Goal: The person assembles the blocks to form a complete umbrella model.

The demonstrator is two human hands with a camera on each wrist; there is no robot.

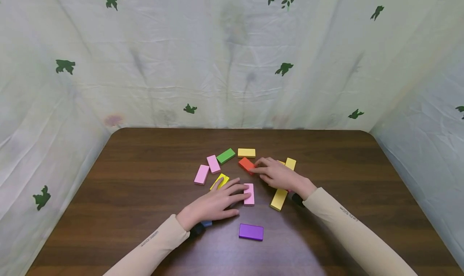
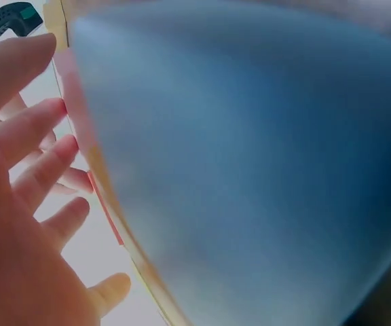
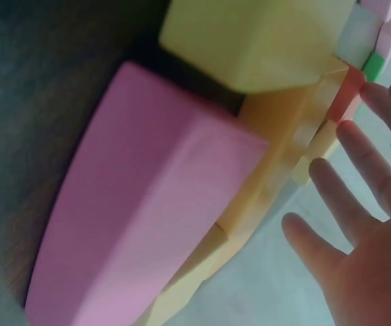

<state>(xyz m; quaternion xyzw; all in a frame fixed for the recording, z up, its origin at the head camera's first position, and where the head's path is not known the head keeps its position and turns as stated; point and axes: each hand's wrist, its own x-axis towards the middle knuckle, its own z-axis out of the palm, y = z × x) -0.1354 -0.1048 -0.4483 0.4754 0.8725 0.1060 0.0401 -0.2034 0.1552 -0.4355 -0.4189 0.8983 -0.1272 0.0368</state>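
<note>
My left hand [image 1: 215,204] reaches over the table with its fingers extended. Two of its fingertips lie at a pink block [image 1: 249,200], and another finger overlaps a bright yellow block [image 1: 223,179]. A blue block [image 2: 250,170] fills much of the left wrist view, mostly hidden under that wrist in the head view. To the right, my right hand [image 1: 277,176] stretches its index finger to the end of a red block [image 1: 245,163]. Beneath this hand and wrist are yellow blocks [image 1: 278,200] and a pink block [image 3: 134,204], partly covered.
A purple block [image 1: 251,232] lies near the front. Further back are a green block [image 1: 226,155], a pale yellow block [image 1: 246,153] and two pink blocks [image 1: 201,174]. A leaf-patterned white cloth [image 1: 232,86] hangs behind the brown table [image 1: 145,147].
</note>
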